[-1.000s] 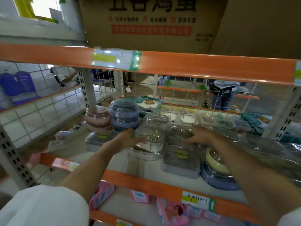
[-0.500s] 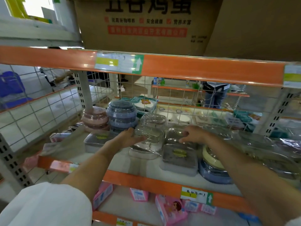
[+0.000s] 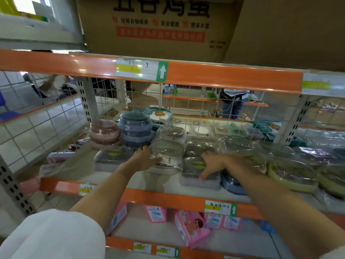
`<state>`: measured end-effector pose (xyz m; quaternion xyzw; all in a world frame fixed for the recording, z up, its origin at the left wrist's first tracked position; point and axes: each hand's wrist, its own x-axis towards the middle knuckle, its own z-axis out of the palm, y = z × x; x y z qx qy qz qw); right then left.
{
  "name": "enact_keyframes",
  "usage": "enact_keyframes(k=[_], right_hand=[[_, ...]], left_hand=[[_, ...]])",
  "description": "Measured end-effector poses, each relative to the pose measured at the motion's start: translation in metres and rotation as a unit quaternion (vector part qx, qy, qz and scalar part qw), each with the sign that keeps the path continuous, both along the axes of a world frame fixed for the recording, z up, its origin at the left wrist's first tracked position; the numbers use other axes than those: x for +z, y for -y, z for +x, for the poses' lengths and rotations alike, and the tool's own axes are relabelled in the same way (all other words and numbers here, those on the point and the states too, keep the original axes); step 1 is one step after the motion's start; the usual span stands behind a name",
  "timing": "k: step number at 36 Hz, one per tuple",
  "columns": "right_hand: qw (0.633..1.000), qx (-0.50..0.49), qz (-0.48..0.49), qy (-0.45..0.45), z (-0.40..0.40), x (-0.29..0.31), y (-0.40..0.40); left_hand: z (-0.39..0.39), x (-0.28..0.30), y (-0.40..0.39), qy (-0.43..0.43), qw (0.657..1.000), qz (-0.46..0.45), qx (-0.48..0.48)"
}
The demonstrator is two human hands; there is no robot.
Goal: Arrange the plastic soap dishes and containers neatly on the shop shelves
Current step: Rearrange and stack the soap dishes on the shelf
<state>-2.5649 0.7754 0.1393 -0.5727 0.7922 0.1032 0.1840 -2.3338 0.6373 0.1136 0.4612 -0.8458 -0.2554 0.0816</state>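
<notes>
On the middle shop shelf (image 3: 168,191), the left hand (image 3: 143,159) lies with fingers extended flat against the left side of a clear, film-wrapped plastic soap dish stack (image 3: 166,154), while the right hand (image 3: 211,163) rests spread, fingers down, on a grey rectangular plastic container (image 3: 197,178) just beside it. The step looks like squaring these two columns. Best to push low and evenly, since the slippery wrap and tall stack could tip toward the round blue lidded containers (image 3: 135,128) behind.
</notes>
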Motion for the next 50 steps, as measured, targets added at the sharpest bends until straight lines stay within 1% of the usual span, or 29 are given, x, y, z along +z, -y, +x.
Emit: enact_keyframes(k=[4,7,11,16,19,21,25,29,32,34,37,39,43,47,50], right_hand=[[0.994,-0.049,-0.05,0.078,-0.002,0.015,-0.007],[0.99,-0.069,-0.063,0.106,-0.001,0.027,-0.011],[0.987,-0.065,-0.072,0.131,0.007,0.042,-0.015],[0.988,-0.036,-0.095,0.113,0.029,0.059,-0.009],[0.982,-0.042,-0.082,0.162,0.04,0.068,-0.001],[0.976,-0.048,-0.082,0.196,0.05,0.074,0.004],[0.971,-0.035,-0.079,0.222,0.076,0.08,0.021],[0.963,-0.028,-0.076,0.256,0.108,0.078,0.043],[0.965,-0.001,-0.113,0.235,0.132,0.07,0.064],[0.968,0.029,-0.146,0.202,0.148,0.064,0.079],[0.967,0.063,-0.194,0.149,0.168,0.055,0.099],[0.965,0.072,-0.218,0.123,0.18,0.049,0.112],[0.975,0.089,-0.195,0.065,0.194,0.035,0.14],[0.975,0.081,-0.189,0.078,0.203,0.02,0.159],[0.971,0.089,-0.205,0.082,0.211,0.014,0.168]], left_hand=[[0.008,0.002,0.001,-0.02,0.999,0.005,-0.026],[0.012,0.002,0.007,-0.032,0.999,0.023,-0.023],[0.015,0.005,0.005,-0.036,0.999,0.019,-0.036],[0.023,0.007,0.01,-0.046,0.998,0.03,-0.04],[0.03,0.005,0.019,-0.062,0.995,0.044,-0.059],[0.036,0.007,0.016,-0.051,0.997,0.016,-0.063],[0.045,0.01,0.016,-0.05,0.996,-0.03,-0.067],[0.07,0.016,0.021,-0.043,0.996,-0.071,-0.035],[0.095,0.018,0.029,-0.05,0.996,-0.077,0.002],[0.112,0.021,0.032,-0.059,0.995,-0.052,0.055],[0.138,0.018,0.043,-0.042,0.991,-0.058,0.111],[0.151,0.014,0.048,-0.047,0.99,-0.062,0.121],[0.162,0.018,0.048,-0.027,0.99,-0.079,0.111],[0.164,0.016,0.056,-0.031,0.991,-0.077,0.102],[0.161,0.017,0.058,-0.024,0.991,-0.077,0.103]])
